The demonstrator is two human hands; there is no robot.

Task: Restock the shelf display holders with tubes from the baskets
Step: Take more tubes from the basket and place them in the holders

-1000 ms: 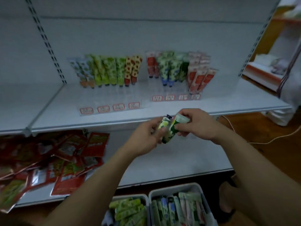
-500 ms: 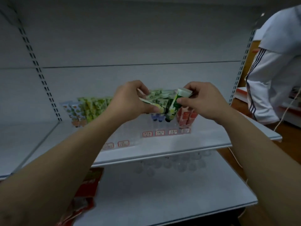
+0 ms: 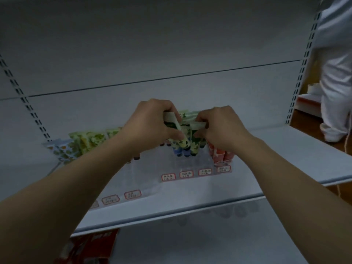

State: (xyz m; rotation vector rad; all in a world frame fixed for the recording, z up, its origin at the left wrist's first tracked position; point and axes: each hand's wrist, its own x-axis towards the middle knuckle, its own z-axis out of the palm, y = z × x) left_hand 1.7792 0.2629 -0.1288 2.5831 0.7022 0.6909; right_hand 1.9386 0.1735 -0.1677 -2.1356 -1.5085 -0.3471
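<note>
Both hands are raised over the right clear display holder (image 3: 192,164) on the white shelf (image 3: 285,155). My left hand (image 3: 152,122) grips a green floral tube (image 3: 172,121) by its flat crimped end. My right hand (image 3: 221,128) pinches another green floral tube (image 3: 196,136) and holds it upright, cap down, among the green and blue-capped tubes (image 3: 183,149) standing in the holder. Red tubes (image 3: 221,154) fill the holder's right end. The left holder's green and pale tubes (image 3: 85,141) show past my left forearm. The baskets are out of view.
Red price labels (image 3: 185,174) line the holders' fronts. Red packets (image 3: 91,246) lie on the lower shelf at the left. A person in white clothes (image 3: 335,73) stands at the right beside the shelf upright (image 3: 302,69).
Both hands have moved forward and down to the right holder. The right hand's tube has gone from mid-air in front of the holder to upright among the standing tubes.
</note>
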